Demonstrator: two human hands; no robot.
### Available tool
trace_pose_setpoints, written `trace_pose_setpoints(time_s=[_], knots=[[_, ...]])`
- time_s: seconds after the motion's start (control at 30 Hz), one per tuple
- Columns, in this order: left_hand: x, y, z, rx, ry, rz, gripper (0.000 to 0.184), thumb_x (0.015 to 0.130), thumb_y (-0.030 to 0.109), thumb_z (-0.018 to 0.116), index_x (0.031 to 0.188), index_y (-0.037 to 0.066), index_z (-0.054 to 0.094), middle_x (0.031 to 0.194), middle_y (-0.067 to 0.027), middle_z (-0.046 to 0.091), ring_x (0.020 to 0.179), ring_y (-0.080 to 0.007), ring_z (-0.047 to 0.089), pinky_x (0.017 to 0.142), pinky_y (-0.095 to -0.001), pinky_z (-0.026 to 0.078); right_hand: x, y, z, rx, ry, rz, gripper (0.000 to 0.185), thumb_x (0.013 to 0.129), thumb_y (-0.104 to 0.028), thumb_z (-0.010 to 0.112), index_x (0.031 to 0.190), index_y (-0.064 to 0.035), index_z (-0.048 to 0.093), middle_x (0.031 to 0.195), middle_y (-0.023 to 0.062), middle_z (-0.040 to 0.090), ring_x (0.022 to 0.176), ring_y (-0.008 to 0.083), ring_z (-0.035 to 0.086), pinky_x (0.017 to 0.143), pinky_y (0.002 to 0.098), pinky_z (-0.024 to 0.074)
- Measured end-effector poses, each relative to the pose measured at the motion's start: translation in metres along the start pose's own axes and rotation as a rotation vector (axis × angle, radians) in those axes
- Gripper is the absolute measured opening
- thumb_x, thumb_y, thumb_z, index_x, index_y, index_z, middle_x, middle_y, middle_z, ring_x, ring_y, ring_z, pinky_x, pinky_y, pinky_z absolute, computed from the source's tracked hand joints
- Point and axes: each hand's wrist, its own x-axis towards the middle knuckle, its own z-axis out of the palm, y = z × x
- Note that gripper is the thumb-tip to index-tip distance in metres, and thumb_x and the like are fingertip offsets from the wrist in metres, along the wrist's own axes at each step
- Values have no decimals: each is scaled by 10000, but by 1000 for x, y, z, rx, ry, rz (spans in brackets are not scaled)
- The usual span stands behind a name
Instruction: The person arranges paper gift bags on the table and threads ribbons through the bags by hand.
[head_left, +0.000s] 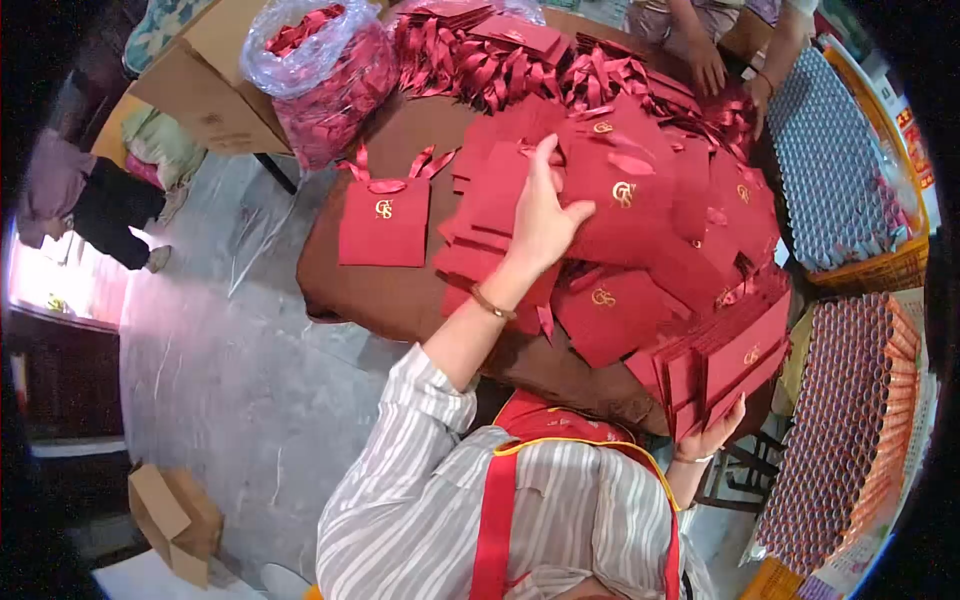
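Note:
Red paper bags (610, 300) with gold lettering lie in a wide, overlapping heap on the brown-covered table. Over the middle of this heap is my left hand (545, 215), thumb spread away from the fingers, resting on or just above the bags. At the heap's lower right, my right hand (715, 437) grips a stack of flat red bags (735, 365) from below, its fingers partly hidden by them. One red bag (383, 228) with ribbon handles lies apart on the left of the table.
Ribboned bundles (500, 75) line the table's far side, beside a clear plastic sack (335, 90) and a cardboard box (215, 90). Another person's hands (708, 68) are at the far right. Crates (875, 270) of patterned rolls stand right. A person (110, 200) is far left.

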Motion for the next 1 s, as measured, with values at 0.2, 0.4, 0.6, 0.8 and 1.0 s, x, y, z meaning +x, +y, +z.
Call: trace_pose_setpoints(time_s=[0.2,0.4,0.6,0.8,1.0], knots=[[50,-59,-57,-281,-241,-178,468,668,122,684,1093,-20,552,982,-144,636,893,-193,607,788,-303,467,-1,-4,-6,-4,49,-27,505,820,-365,532,1242,-102,446,1232,58,512,1112,251,488,965,414,365],[41,-60,-58,-64,-276,-214,478,709,280,674,1089,15,558,990,-150,624,924,-255,594,803,-322,441,42,35,50,-213,151,83,446,773,-340,576,1141,-95,519,1164,45,547,1061,230,514,952,398,378],[43,-81,-43,98,-175,-245,536,665,281,723,1086,1,544,1031,-138,613,985,-250,574,823,-344,437,125,105,141,4,-240,249,258,813,-250,572,1020,-97,592,1077,38,605,984,204,572,895,373,451],[36,-46,-75,177,-27,-165,504,739,184,668,1159,-38,503,1125,-198,528,1006,-280,534,857,-343,425,129,133,161,27,-195,335,319,831,-288,536,1064,-76,587,1056,52,616,955,224,589,876,378,468],[30,-99,-71,120,-255,-289,631,703,407,649,1191,34,503,1173,-169,525,1087,-309,503,918,-418,388,123,147,181,-87,-10,238,290,810,-269,546,1015,-73,606,1019,52,627,927,227,599,846,385,485]])
